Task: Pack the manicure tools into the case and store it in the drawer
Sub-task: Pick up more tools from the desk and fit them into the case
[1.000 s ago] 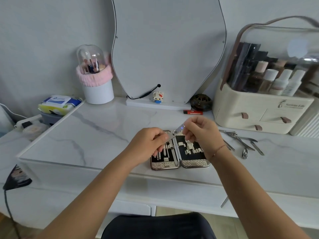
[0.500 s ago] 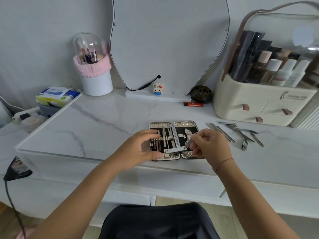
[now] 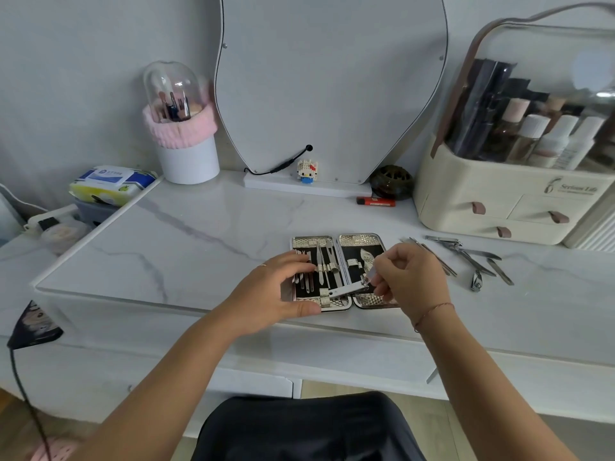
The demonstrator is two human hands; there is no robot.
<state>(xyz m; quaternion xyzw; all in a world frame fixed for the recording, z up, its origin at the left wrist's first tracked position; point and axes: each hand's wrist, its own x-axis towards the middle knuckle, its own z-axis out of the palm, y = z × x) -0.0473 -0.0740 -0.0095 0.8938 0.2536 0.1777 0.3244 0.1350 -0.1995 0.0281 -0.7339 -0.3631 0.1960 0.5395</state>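
Several loose tools [image 3: 466,257] lie on the table [image 3: 199,234] just right of the open case [image 3: 362,239], so I judge the packing only partway done. The risk I see is with the clipper [image 3: 344,290]. It lies slantwise across the near end of the case, over the hinge. If I push it toward its strap at that angle, it could snag or knock the thin tools already seated in the left half. The case sits close to the table's front edge, so a hard shove could slide it toward me. A clipper let go too soon could skid off as well.

My left hand [image 3: 276,294] lies flat on the left half of the case. Its fingers are nearly straight over the seated tools and its thumb lies along the near rim, bracing rather than gripping. My right hand [image 3: 409,277] is curled tight, thumb and fingertips pinching the clipper's right end above the right half. I cannot tell whether the clipper's other end is already under a strap.
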